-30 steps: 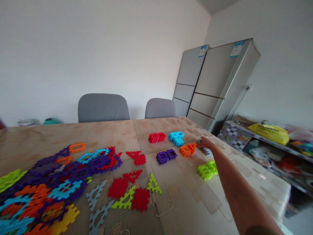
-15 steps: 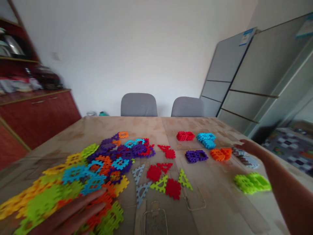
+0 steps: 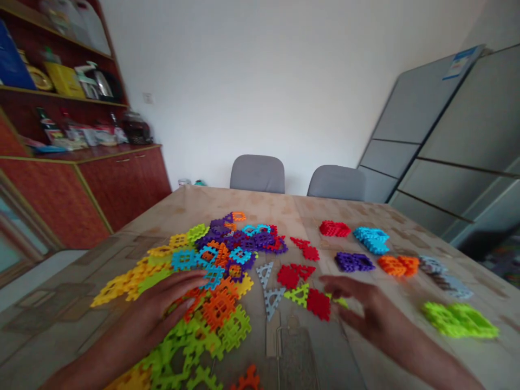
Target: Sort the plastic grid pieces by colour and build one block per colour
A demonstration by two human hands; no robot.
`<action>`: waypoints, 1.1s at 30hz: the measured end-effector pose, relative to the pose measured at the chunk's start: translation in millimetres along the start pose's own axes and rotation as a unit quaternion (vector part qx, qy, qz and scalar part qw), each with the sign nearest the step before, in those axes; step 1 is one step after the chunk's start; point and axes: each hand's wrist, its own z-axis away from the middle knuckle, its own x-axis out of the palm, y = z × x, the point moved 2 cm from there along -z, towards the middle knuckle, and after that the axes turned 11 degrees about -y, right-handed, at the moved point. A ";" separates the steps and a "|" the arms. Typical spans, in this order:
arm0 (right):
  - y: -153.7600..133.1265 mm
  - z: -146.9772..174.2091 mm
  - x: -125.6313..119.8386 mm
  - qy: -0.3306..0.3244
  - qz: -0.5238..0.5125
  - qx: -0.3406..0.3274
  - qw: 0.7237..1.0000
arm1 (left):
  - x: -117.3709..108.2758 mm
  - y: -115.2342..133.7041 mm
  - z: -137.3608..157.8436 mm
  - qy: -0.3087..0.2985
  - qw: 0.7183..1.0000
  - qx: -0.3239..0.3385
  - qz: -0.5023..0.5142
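Note:
My left hand (image 3: 168,298) lies with its fingers stretched over the heap of plastic interlocking pieces, above orange-red and blue ones such as a blue square piece (image 3: 213,277). Beside the loose pieces in the middle is my right hand (image 3: 365,306). Its thumb and fingers are apart, around a green triangular piece (image 3: 340,301) that it partly hides; whether they touch it I cannot tell. Just left of these fingers lies a red square piece (image 3: 319,304). Another green triangle (image 3: 298,295), a red square (image 3: 288,276) and grey triangles (image 3: 273,301) lie close by.
Sorted stacks stand at the right: red (image 3: 335,228), light blue (image 3: 371,240), purple (image 3: 354,262), orange (image 3: 398,265), grey (image 3: 446,277) and green (image 3: 460,319). Grey chairs (image 3: 257,173) face me across the table (image 3: 268,203). A loose orange piece (image 3: 247,379) lies at the near edge.
My right hand has come from the stacks at the far right back to the loose pieces in the middle. My left hand reaches further over the heap. The view has turned left.

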 end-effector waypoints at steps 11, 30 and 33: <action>-113.1 -17.0 125.6 -0.177 0.063 -0.174 0.967 | -4.5 7.0 6.5 -0.046 0.998 0.035 0.016; -69.5 -31.1 93.7 -0.083 -0.001 -0.111 0.990 | 15.0 15.4 12.2 -0.102 0.989 0.093 0.058; -72.2 -31.3 91.8 -0.072 -0.042 -0.122 0.989 | 17.2 21.3 13.8 -0.104 0.989 0.089 0.059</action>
